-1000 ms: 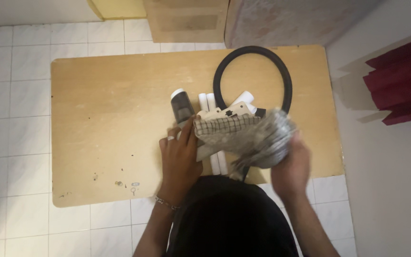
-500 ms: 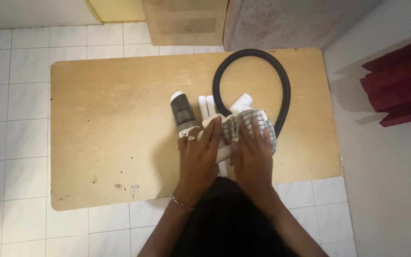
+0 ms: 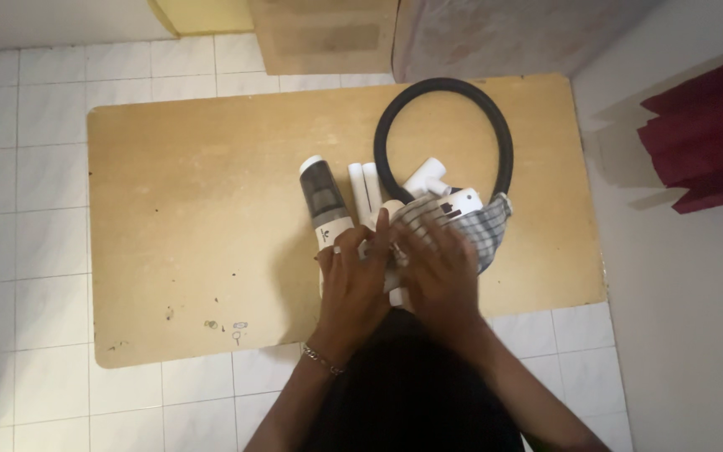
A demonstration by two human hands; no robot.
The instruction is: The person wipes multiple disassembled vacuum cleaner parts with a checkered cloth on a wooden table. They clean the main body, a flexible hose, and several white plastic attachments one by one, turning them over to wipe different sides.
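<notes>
both your forearms come up from the bottom edge of the view and meet over the near side of the wooden board (image 3: pixel 194 209), just right of its middle. your left hand (image 3: pixel 353 280) lies palm down with the wrist bent slightly, a thin bracelet (image 3: pixel 321 358) at the wrist and a ring on one finger. its fingers are stretched out and loosely spread, not curled, pressing flat on the white tubes (image 3: pixel 366 188) and the pale lower end of the small handheld vacuum body (image 3: pixel 321 197); it grips nothing. your right hand (image 3: pixel 441 268) lies just beside it, the two hands touching or nearly so at the fingers. it too is flat and open, fingers extended toward the far side, pressing on the checked cloth (image 3: pixel 483 230). whether any finger tucks under the cloth's edge cannot be told.

the checked cloth is bunched over the white vacuum parts at the near right of the board, partly under your right palm, its free end spilling out to the right, with a white moulded piece (image 3: pixel 460 202) poking out just above it. the vacuum body, dark and translucent with a white cap, lies tilted just left of the tubes. the black hose (image 3: pixel 395 113) loops in a ring beyond the cloth, its lower ends running down behind the white parts.

the board lies on a white tiled floor (image 3: pixel 27 251). a dark red curtain (image 3: pixel 705 142) hangs at the right, well apart from your hands.
</notes>
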